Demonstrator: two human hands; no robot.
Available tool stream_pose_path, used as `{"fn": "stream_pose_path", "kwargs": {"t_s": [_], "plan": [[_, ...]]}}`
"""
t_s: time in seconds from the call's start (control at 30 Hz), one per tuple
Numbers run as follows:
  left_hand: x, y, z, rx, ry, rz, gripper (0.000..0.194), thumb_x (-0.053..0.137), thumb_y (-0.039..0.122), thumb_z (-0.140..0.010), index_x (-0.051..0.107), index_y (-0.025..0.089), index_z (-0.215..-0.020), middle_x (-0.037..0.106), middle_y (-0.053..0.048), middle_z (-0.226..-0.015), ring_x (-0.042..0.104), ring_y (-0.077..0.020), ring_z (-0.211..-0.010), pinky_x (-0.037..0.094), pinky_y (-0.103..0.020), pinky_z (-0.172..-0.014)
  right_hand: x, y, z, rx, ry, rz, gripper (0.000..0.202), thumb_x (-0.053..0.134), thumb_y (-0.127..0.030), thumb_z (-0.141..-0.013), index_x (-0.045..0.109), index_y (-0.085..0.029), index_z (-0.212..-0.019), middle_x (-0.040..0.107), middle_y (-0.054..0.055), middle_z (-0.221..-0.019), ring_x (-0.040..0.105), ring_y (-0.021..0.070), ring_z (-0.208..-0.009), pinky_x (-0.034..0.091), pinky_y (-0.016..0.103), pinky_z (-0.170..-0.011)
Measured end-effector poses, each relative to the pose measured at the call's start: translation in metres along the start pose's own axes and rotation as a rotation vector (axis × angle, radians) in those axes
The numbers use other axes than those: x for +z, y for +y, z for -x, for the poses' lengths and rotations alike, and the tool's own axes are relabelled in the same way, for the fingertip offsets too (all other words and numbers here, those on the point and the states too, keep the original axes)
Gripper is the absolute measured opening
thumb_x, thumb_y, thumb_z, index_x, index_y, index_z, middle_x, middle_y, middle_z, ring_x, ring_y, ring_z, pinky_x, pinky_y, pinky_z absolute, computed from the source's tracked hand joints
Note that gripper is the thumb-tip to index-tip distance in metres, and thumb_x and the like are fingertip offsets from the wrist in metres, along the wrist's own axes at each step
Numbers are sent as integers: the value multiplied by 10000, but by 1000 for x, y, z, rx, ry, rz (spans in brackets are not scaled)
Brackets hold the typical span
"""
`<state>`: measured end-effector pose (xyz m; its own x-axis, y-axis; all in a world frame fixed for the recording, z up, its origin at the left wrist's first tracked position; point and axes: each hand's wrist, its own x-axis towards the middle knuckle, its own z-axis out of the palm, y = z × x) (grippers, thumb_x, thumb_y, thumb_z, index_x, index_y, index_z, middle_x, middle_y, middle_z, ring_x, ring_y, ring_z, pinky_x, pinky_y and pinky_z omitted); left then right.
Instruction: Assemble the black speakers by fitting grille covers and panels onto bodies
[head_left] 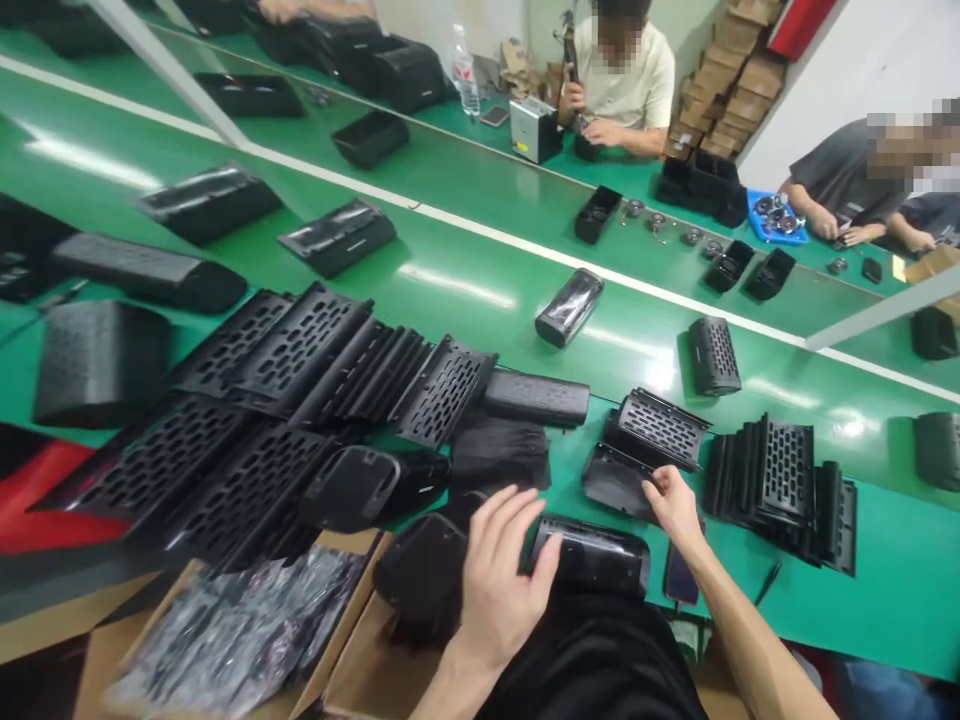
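My left hand [504, 575] hovers palm down with its fingers apart and nothing in them, beside a glossy black speaker housing [592, 555] at the table's near edge. My right hand [675, 503] is pinched at the right edge of a thin black sheet [619, 482]. This sheet lies against the near side of a black perforated grille cover [660, 425]. Left of it rests a stack of dark mesh pieces [499, 455], with a closed black speaker body [536, 397] behind. The fingertips of my right hand partly hide the sheet's edge.
Many perforated covers [289, 345] are piled at left, with another stack [787, 470] at right. A phone [682, 570] lies by my right forearm. Open cartons [360, 640] stand at lower left. Speaker housings [570, 307] sit on the green conveyor; co-workers [637, 85] sit beyond.
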<state>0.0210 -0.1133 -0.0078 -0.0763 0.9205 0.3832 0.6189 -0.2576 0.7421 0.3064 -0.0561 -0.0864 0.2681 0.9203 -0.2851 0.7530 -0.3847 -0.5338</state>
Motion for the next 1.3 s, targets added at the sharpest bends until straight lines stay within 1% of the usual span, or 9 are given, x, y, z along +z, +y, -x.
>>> {"fn": "stream_pose_path", "kwargs": {"t_s": [0.1, 0.17, 0.27, 0.33, 0.5, 0.7, 0.93, 1.13, 1.3], "plan": [[47, -5, -19, -188, -248, 70, 206, 624, 274, -939, 713, 234, -1120, 763, -92, -1131, 650, -301, -1151, 520, -481, -1042, 4, 22, 4, 89, 78, -43, 258, 571, -485, -763, 570, -257, -885, 715, 64, -852, 680, 287, -820, 502, 396, -788], [77, -14, -33, -400, -450, 22, 186, 592, 275, -945, 714, 228, -1077, 769, -93, -1137, 650, -285, -1154, 500, -451, -1051, 7, 32, 9, 140, 111, -72, 334, 594, -515, -750, 600, -243, -944, 725, 91, -940, 680, 295, -859, 507, 406, -803], [111, -28, -50, -531, -597, -52, 173, 600, 276, -935, 708, 224, -1060, 790, -96, -1100, 681, -287, -1091, 509, -425, -969, 7, 44, 17, 249, 170, -111, 488, 608, -585, -752, 610, -210, -1065, 712, 158, -1121, 682, 302, -881, 513, 421, -788], [126, -34, -57, -580, -663, -87, 161, 623, 296, -923, 704, 231, -1046, 805, -87, -1047, 706, -292, -1051, 510, -409, -915, 7, 52, 19, 314, 175, -155, 527, 619, -609, -752, 617, -203, -1089, 728, 163, -1120, 696, 305, -871, 517, 424, -782], [144, -40, -59, -676, -773, -127, 156, 675, 304, -880, 699, 238, -1018, 815, -75, -991, 726, -300, -1048, 493, -382, -875, 11, 59, 17, 373, 118, -308, 339, 651, -537, -713, 639, -245, -884, 752, 67, -795, 715, 312, -790, 519, 423, -777], [140, -49, -55, -711, -725, 18, 208, 692, 340, -840, 709, 198, -991, 764, -59, -870, 704, -249, -892, 490, -328, -793, 8, 49, 24, 345, 141, -530, 431, 675, -598, -681, 612, -233, -901, 719, 60, -811, 692, 276, -787, 542, 397, -755], [100, -41, -50, -785, -614, 415, 425, 633, 616, -817, 598, 195, -775, 499, 56, -592, 443, -107, -517, 340, -229, -510, -15, 19, 43, 292, 34, -771, 501, 770, -656, -702, 604, -226, -898, 620, 0, -740, 547, 169, -601, 451, 281, -524], [68, -20, -49, -834, -536, 598, 480, 709, 652, -781, 577, 191, -774, 460, 63, -636, 402, -84, -537, 337, -205, -500, -41, -9, 54, 265, -7, -837, 485, 830, -620, -688, 621, -235, -896, 609, -4, -723, 506, 160, -590, 433, 276, -520], [56, -17, -47, -869, -466, 737, 451, 782, 593, -776, 631, 170, -819, 514, 51, -674, 445, -88, -584, 371, -198, -538, -54, -27, 61, 256, -7, -887, 473, 854, -607, -670, 630, -237, -861, 586, -16, -698, 481, 152, -586, 407, 266, -510]]}}
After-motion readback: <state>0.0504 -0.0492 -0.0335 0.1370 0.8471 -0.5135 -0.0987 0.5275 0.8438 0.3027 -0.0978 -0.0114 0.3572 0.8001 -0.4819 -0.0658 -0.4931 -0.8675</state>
